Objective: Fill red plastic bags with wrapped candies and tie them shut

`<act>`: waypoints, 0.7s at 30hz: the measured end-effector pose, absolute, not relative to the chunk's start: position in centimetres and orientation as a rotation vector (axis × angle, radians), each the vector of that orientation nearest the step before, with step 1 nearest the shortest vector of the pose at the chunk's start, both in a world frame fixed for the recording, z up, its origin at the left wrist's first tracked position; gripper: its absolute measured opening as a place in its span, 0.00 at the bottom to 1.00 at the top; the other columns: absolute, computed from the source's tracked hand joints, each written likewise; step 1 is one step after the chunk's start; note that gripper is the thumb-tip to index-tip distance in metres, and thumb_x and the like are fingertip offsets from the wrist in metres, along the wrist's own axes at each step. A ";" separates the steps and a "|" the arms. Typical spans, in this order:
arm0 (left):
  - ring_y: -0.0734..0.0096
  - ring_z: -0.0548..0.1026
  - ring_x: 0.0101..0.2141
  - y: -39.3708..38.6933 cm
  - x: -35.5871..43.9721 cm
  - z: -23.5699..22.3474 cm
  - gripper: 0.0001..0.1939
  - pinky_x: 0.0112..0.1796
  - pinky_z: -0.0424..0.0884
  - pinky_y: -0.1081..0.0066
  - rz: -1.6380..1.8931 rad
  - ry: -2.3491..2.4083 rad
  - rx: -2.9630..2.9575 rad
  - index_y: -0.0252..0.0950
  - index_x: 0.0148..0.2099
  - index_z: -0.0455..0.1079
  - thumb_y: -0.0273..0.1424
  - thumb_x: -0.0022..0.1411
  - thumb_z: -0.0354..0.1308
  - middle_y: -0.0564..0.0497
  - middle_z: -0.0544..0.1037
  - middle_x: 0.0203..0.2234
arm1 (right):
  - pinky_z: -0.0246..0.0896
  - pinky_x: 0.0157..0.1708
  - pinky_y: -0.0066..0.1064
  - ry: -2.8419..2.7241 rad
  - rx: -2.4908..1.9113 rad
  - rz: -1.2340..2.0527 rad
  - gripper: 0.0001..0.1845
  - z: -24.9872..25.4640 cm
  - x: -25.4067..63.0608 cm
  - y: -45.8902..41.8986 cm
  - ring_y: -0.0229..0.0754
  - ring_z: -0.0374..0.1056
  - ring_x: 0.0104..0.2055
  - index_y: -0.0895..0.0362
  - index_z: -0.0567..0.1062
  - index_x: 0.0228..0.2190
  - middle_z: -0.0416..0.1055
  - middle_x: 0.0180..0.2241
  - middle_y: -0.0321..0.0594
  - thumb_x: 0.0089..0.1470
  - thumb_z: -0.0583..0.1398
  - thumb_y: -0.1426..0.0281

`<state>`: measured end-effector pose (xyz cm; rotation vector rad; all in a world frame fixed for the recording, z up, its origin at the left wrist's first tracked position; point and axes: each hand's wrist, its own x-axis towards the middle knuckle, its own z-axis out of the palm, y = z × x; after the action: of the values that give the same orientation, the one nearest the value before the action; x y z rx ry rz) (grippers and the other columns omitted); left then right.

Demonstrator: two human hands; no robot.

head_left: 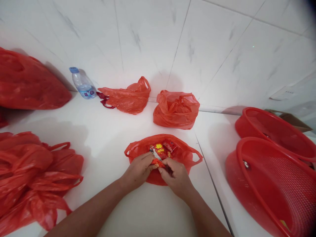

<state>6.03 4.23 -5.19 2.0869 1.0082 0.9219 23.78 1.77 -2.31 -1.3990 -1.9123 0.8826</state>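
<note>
An open red plastic bag lies on the white table in front of me, its two handles spread to either side. Inside it are several small wrapped packets, red with yellow printing. Over the bag's opening, my left hand and my right hand come together, both closed on one small red wrapped packet. The fingers of both hands pinch it from opposite sides. What the packet contains cannot be made out.
Two more red bags rest by the tiled wall, near a plastic bottle. At left lie a heap of red bags and a full red bag. Red plastic baskets stand at right, beyond a table seam.
</note>
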 end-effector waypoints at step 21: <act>0.72 0.68 0.30 4.2 6.1 -4.9 0.09 0.31 0.64 0.73 0.920 0.975 2.108 0.36 0.32 0.65 0.25 0.64 0.47 0.52 0.71 0.27 | 0.53 0.23 0.27 -1.906 -1.334 0.885 0.06 -2.1 23.8 1.7 0.35 0.58 0.24 0.56 0.70 0.28 0.64 0.22 0.33 0.54 0.56 0.68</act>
<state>6.14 4.18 -4.93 2.1080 0.9745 0.9202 23.76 1.68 -2.12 -1.3344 -1.9061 0.8849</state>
